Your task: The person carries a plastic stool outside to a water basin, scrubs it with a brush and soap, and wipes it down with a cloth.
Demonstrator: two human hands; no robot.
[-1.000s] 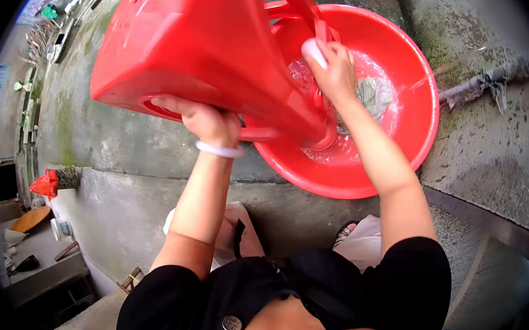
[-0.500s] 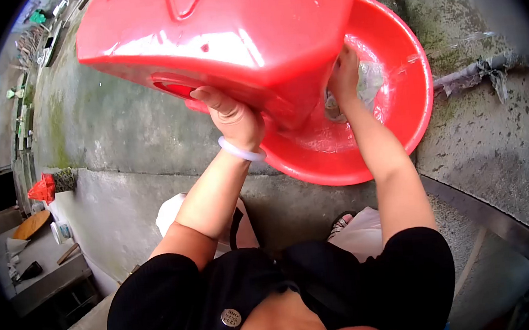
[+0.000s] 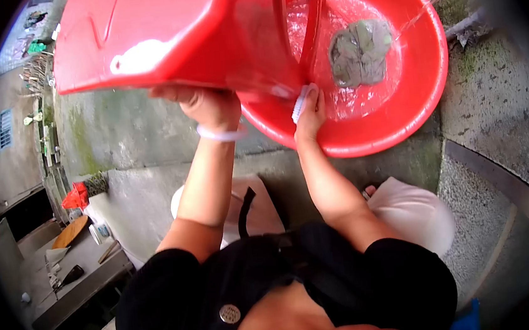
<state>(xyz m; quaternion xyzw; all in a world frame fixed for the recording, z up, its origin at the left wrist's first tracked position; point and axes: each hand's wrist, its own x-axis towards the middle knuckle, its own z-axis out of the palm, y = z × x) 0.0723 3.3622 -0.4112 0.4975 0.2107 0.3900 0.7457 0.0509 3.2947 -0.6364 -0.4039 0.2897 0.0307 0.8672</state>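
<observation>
A large red moulded plastic piece, which looks like a stool [image 3: 164, 23], is held tilted over a red basin [image 3: 424, 82]. My left hand [image 3: 209, 107], with a pale bangle at the wrist, grips its lower edge; some fingers are hidden behind it. In my right hand [image 3: 312, 117] is a scrub brush [image 3: 300, 104] with whitish bristles, held against or very near the stool's lower corner. Beside that hand, a wet grey-green cloth [image 3: 360, 53] lies bunched in the shallow water of the basin.
A thin stream of water [image 3: 421, 14] enters the basin from the right, near a rag-wrapped pipe [image 3: 469, 29]. Concrete floor [image 3: 153, 190] with mossy patches surrounds it. A low ledge at left holds a round wooden board [image 3: 71, 232] and a red object [image 3: 76, 196].
My right hand has come out of the basin's middle to the stool's corner, now showing a brush. The stool has turned and shifted left, uncovering the cloth. My view has shifted too.
</observation>
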